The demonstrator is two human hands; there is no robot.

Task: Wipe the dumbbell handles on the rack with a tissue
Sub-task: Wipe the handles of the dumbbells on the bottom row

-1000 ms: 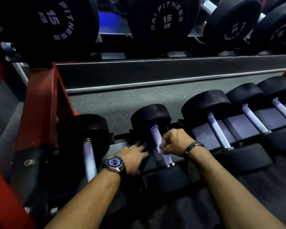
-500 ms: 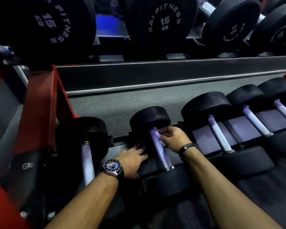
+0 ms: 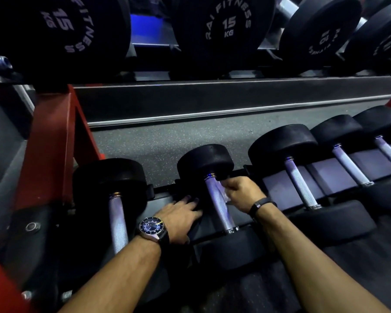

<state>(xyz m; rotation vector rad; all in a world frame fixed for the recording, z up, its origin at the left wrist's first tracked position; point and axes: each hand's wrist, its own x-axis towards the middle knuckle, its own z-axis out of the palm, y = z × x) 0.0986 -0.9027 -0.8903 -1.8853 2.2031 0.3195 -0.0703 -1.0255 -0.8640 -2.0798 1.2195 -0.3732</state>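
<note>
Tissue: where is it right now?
Head view, centre: the tissue is in the right hand, against the right side of the second dumbbell handle from the left.

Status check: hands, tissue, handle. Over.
Right hand pinches tissue against top of second handle. Left hand flat on rack beside it. Nothing in the way.

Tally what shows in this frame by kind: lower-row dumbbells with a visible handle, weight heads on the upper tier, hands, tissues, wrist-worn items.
Lower-row dumbbells with visible handle: 5, first, second, third, fourth, fifth
Upper-tier weight heads: 4
Hands: 2, left hand, right hand
Tissue: 1
Wrist-worn: 2, watch, band
Total: 14
</note>
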